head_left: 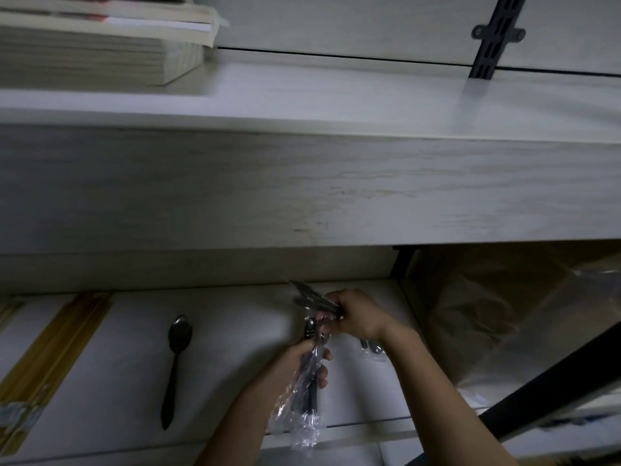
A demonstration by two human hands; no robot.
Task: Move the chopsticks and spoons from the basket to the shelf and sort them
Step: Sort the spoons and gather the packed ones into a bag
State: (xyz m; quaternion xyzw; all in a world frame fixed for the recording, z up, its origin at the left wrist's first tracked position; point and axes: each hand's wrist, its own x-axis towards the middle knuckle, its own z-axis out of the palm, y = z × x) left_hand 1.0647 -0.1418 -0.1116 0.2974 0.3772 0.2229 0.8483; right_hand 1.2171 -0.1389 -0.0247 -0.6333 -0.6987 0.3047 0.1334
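Note:
My left hand point(302, 366) grips a clear plastic packet of spoons point(307, 408) over the lower shelf point(235, 364). My right hand point(356, 317) holds a few loose spoons point(312, 299) whose ends point up and left, and its fingers touch the spoon bowls sticking out of the packet's top. One dark spoon point(176, 358) lies alone on the shelf, bowl away from me. A bundle of yellow wooden chopsticks point(50, 358) lies at the shelf's left. The basket is out of view.
A thick white shelf board point(302, 183) hangs just above my hands. Stacked books point(100, 45) sit on its left. A black bracket rail point(494, 35) runs up the back wall. Brown paper and plastic wrap point(504, 324) fill the right side behind a black bar point(554, 391).

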